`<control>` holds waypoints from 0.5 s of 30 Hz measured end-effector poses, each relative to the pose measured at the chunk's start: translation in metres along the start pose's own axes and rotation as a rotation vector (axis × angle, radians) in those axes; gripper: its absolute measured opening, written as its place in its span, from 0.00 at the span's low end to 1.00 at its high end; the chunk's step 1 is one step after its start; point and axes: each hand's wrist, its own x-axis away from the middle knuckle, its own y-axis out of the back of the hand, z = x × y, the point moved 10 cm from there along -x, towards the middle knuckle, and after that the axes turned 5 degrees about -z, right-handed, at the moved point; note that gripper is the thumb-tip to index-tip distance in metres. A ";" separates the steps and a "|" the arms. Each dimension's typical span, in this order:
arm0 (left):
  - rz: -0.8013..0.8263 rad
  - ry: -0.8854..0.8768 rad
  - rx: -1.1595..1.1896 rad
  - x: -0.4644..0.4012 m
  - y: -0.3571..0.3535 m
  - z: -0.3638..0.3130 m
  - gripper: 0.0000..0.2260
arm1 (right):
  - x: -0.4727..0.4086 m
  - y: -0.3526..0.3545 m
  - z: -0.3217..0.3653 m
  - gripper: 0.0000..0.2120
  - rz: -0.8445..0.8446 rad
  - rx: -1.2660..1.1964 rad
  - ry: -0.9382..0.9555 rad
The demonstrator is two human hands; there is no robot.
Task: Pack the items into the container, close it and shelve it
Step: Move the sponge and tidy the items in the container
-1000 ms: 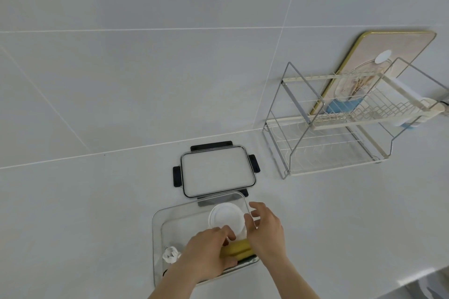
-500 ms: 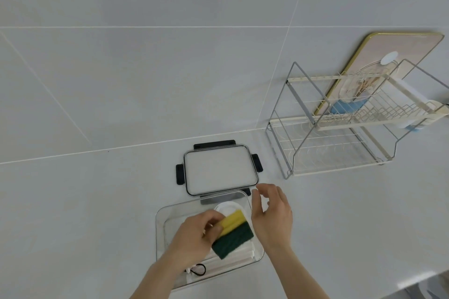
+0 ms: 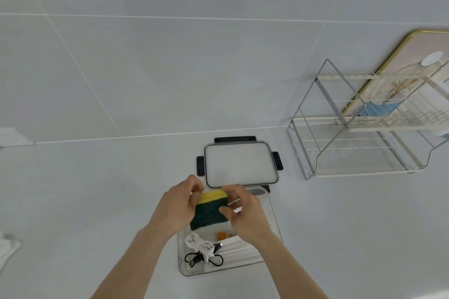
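A clear rectangular container (image 3: 273, 216) sits on the white counter in front of me. Above it I hold a yellow and dark green sponge (image 3: 209, 212) between both hands: my left hand (image 3: 176, 206) grips its left side and my right hand (image 3: 245, 211) pinches its right edge. Inside the container lie a coiled white cable (image 3: 200, 245), a black cable (image 3: 202, 258), a small orange item (image 3: 223, 235) and flat white packets (image 3: 239, 251). The lid (image 3: 240, 165), clear with black clips, lies flat just behind the container.
A two-tier wire rack (image 3: 364, 133) stands at the right against the tiled wall, with a gold-rimmed board (image 3: 398, 75) leaning behind it. A white cloth (image 3: 7, 247) lies at the left edge. A white wall fitting (image 3: 12, 137) shows at far left.
The sponge was lifted out of the container by my left hand and raised; my right hand has now closed on its other edge. The cables and packets beneath have come into sight.
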 end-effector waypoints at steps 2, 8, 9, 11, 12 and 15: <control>-0.106 -0.076 -0.069 0.005 0.011 -0.005 0.04 | 0.000 -0.009 -0.005 0.16 -0.024 0.023 -0.039; -0.060 -0.281 -0.277 0.025 -0.008 -0.006 0.13 | -0.002 -0.032 -0.023 0.17 -0.004 0.174 -0.180; -0.016 -0.290 -0.308 0.028 -0.015 -0.002 0.15 | -0.002 -0.036 -0.025 0.17 0.000 0.193 -0.194; 0.031 -0.313 -0.380 0.031 -0.025 0.007 0.20 | -0.004 -0.040 -0.029 0.16 -0.009 0.205 -0.223; 0.034 -0.325 -0.416 0.032 -0.029 0.009 0.21 | -0.005 -0.042 -0.030 0.16 -0.020 0.210 -0.234; 0.019 -0.356 -0.518 0.032 -0.036 0.011 0.22 | -0.007 -0.047 -0.030 0.14 -0.030 0.229 -0.226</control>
